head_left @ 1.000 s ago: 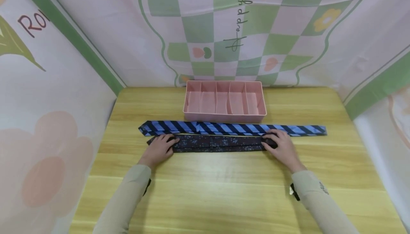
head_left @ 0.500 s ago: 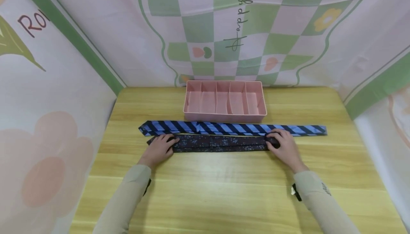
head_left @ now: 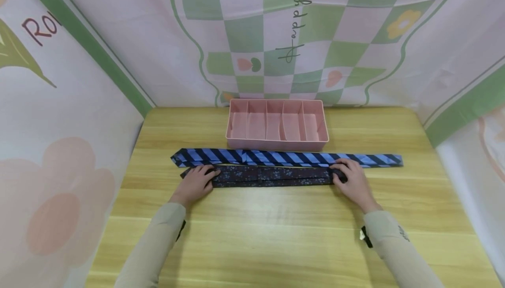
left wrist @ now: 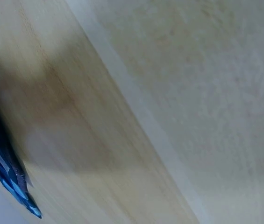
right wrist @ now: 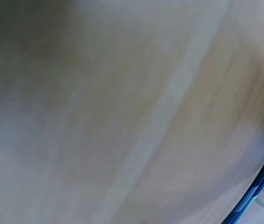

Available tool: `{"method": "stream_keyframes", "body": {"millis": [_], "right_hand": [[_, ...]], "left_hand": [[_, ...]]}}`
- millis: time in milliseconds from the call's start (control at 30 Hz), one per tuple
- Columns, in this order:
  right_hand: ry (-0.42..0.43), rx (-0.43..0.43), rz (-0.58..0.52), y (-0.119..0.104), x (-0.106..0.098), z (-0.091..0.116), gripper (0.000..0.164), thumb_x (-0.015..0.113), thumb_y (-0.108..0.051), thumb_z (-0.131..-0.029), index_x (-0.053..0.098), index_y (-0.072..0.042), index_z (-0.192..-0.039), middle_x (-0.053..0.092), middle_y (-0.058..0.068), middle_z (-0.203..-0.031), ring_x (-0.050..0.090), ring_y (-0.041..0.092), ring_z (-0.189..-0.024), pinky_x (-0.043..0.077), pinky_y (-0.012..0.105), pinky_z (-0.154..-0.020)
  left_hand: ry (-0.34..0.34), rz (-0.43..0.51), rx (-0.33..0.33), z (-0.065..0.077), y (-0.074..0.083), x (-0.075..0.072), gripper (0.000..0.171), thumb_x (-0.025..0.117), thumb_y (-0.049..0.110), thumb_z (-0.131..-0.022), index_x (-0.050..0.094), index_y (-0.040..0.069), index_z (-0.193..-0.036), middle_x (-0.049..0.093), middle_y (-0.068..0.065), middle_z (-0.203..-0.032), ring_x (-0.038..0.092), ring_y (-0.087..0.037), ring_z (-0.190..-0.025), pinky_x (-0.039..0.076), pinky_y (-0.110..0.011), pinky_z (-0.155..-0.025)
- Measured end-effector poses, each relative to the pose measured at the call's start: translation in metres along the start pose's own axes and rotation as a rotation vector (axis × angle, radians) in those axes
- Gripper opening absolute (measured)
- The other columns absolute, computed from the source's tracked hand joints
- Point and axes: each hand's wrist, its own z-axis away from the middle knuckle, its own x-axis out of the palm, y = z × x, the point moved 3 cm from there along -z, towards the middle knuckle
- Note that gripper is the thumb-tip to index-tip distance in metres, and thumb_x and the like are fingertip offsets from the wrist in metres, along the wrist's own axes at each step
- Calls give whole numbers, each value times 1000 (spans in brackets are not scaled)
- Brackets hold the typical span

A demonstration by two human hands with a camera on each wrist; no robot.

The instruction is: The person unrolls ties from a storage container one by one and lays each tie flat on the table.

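In the head view a dark necktie (head_left: 276, 176) with small blue flowers lies lengthwise on the table. My left hand (head_left: 196, 183) grips its left end, whose pointed tip shows past the fingers. At the other end my right hand (head_left: 353, 183) pinches a dark bunched part of the tie between thumb and fingers. Just beyond runs a second necktie (head_left: 276, 157), striped navy and light blue, lying flat. The right fingers overlap its lower edge. Only a sliver of dark fabric (left wrist: 3, 144) appears in the left wrist view, and a blue striped edge (right wrist: 258, 184) in the right wrist view.
A pink box (head_left: 276, 143) with several upright compartments stands behind the striped tie, near the back edge of the wooden table (head_left: 268, 235). Printed cloth (head_left: 284, 73) hangs behind and at both sides.
My right hand has slid a little to the right along the dark tie, and more of the tie shows between my hands. My left hand stays almost still.
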Motion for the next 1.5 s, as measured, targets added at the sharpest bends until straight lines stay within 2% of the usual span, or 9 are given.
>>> {"method": "stream_keyframes", "body": {"millis": [267,467,600,833,1167,1333,1500], "right_hand": [[-16,46,-4,2,-3,1,23,67,0,-77,68,0,-100,60,23,-111,48,44,-108,35,61,-95],[-22,71,5,4,-3,2,28,74,-7,-74,66,0,-100,60,23,-113,47,45,-110,35,61,-98],[-1,57,25,6,-3,3,31,78,-8,-70,67,0,-98,60,24,-113,48,45,-110,35,61,-99],[62,1,67,8,-7,2,26,75,-4,-69,69,3,-94,60,28,-109,50,46,-103,37,59,-94],[30,-10,61,12,-10,6,19,70,2,-74,72,0,-92,60,26,-105,50,45,-101,37,60,-92],[19,62,48,14,-10,8,18,70,-3,-76,69,1,-94,57,27,-108,48,46,-103,37,61,-92],[15,154,71,16,-11,9,30,79,-12,-72,63,1,-94,54,27,-109,48,46,-104,39,62,-92]], "left_hand": [[4,-6,-8,0,-3,2,45,46,25,-97,47,25,-142,46,-8,-144,43,-33,-133,36,-54,-112],[0,-4,-19,1,-6,3,45,45,25,-97,46,26,-142,46,-8,-145,42,-34,-134,35,-54,-112],[2,4,-21,2,-6,2,45,45,25,-97,46,26,-142,46,-8,-145,42,-34,-134,35,-55,-112],[4,5,-17,3,-6,1,45,45,24,-97,46,25,-142,46,-9,-145,43,-34,-133,36,-54,-111],[2,6,-22,5,-5,-2,45,46,24,-97,47,25,-142,46,-9,-145,43,-35,-133,36,-55,-111],[0,12,-23,5,-5,-3,45,46,22,-97,47,24,-142,46,-10,-144,42,-35,-133,36,-55,-111],[-2,14,-26,5,-4,-3,45,46,22,-97,47,24,-142,46,-10,-145,42,-35,-134,35,-55,-112]]}}
